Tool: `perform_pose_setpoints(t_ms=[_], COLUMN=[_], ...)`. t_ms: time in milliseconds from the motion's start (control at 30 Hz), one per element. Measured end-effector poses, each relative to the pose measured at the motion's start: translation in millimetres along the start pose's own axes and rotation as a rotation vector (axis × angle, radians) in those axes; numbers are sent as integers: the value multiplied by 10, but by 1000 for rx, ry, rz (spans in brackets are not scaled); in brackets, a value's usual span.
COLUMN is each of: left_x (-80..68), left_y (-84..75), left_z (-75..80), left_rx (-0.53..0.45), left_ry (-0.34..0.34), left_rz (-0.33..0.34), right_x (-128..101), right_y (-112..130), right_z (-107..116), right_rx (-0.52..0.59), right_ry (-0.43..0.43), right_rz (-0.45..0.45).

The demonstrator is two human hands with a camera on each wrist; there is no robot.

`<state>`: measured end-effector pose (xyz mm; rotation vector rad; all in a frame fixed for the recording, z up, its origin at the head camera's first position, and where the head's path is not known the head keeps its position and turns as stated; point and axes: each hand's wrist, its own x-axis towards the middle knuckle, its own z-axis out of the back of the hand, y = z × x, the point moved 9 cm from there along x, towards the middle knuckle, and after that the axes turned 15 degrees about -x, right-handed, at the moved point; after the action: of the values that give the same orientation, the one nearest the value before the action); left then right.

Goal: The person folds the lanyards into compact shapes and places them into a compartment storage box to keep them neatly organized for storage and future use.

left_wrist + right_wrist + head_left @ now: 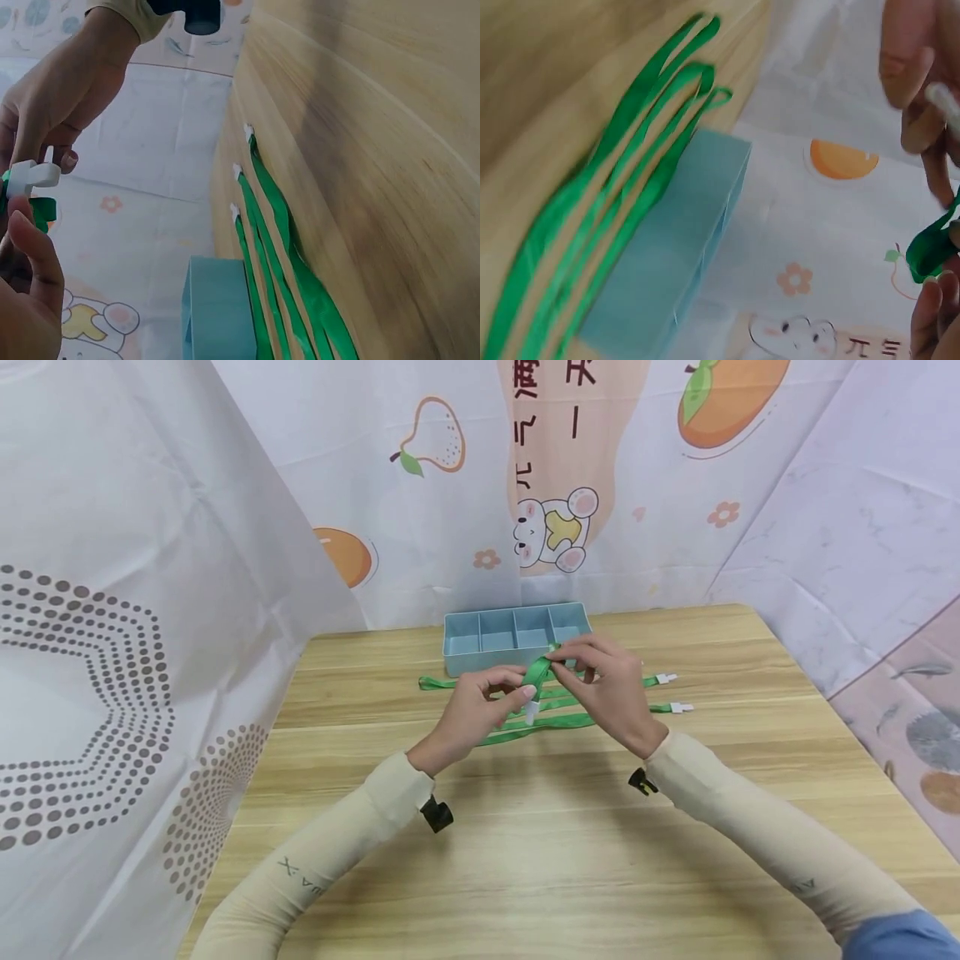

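A green lanyard (537, 673) with a white plastic clip (532, 713) is held up above the table, its band gathered into a folded loop. My left hand (480, 708) pinches it close to the clip between thumb and fingers. The right hand (613, 689) pinches the band a little higher, at its right side. Below both hands, three more green lanyards (566, 721) lie lengthwise side by side on the tabletop, their white clips (237, 172) pointing the same way. In the right wrist view their looped ends (705, 26) show beside the box.
Behind the lanyards stands a light blue box (487, 660) with several compartments, at the back of the wooden table (540, 868). Printed white cloth (465, 560) hangs behind the table and at its sides. Black buckles (437, 814) hang by the wrists.
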<state>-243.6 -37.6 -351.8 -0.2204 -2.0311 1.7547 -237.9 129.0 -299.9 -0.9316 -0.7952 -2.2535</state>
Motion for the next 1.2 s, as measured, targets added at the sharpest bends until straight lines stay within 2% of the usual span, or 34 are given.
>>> perform_pose_setpoints(t_ms=[200,333,600,700,1000,1200], left_x=[-1,-11,-44,-62,-55,-38], left_y=[41,40,68,85,119,106], left_z=[-12,-38,-147,-180,-108,-42], left_rx=[-123,-150,-167,-151,-139,-45], left_ry=[43,81,186,220,195,163], left_rz=[69,89,155,180,181,158], right_x=[5,-18,-30,-47,-60,-49], right_y=[152,205,161,143,46,43], right_z=[50,42,-50,-72,-78,-125], right_rx=[-188,-242,-219,-218,-197,-192], right_ry=[-66,-75,35,50,89,162], right_rz=[268,345,309,320,295,279])
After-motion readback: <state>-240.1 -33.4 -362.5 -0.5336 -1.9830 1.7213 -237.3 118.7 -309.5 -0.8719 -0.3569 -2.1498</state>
